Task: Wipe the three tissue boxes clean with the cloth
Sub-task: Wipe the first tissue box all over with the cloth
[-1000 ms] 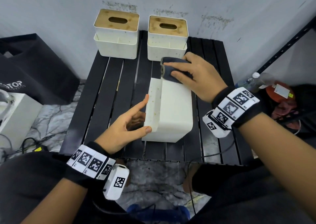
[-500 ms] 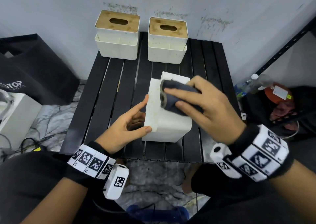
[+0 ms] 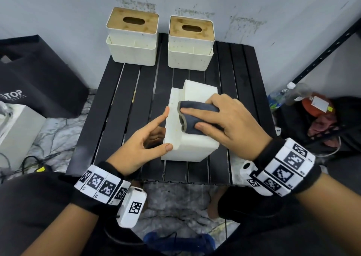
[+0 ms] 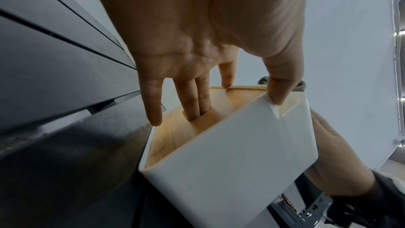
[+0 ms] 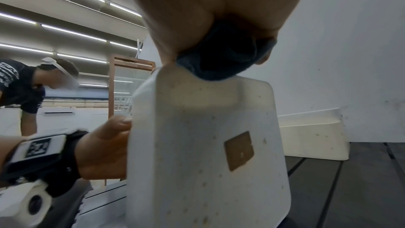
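Three white tissue boxes with wooden lids are on a black slatted table [image 3: 121,103]. Two stand upright at the back, one on the left [image 3: 132,40] and one on the right [image 3: 190,44]. The third box [image 3: 192,146] lies on its side mid-table, its lid [image 4: 186,133] facing left. My left hand [image 3: 166,130] holds it, thumb on the upper corner and two fingers in the lid's slot. My right hand [image 3: 190,118] grips a folded dark blue cloth [image 3: 197,105] and presses it on the box's speckled upper face [image 5: 208,145].
A black bag [image 3: 39,76] and a white case [image 3: 17,130] sit on the floor at the left. A plastic bottle [image 3: 281,95] and a black rack post [image 3: 322,54] are at the right. Another person [image 5: 22,84] bends over far behind.
My right hand has slid the cloth along the box's upper face from its far end toward me. The left hand and the box have stayed put.
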